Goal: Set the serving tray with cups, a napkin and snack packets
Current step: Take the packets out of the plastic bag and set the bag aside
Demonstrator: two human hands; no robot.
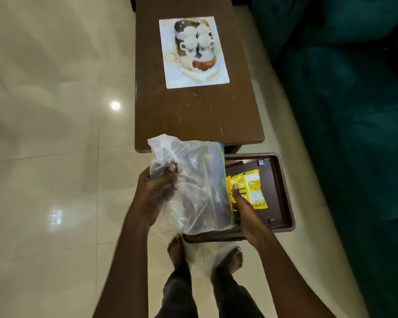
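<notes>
Left hand (157, 187) gripped clear zip bag (193, 187); right hand (244, 207) pinched yellow snack packets (248, 188) over brown tray (283, 198) (probably for loading); 4 cups (194, 40) waited on surface (193, 118).

Left hand (157, 182) gripping plastic bag (193, 187), right hand (244, 210) holding yellow packets (251, 187)

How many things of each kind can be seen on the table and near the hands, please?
White cups on the far tray: 4
Trays, the patterned far tray and the brown tray near the hands: 2
Yellow snack packets under the right hand: at least 2, overlapping
Clear plastic bags, gripped by the left hand: 1
Total: 9
</notes>
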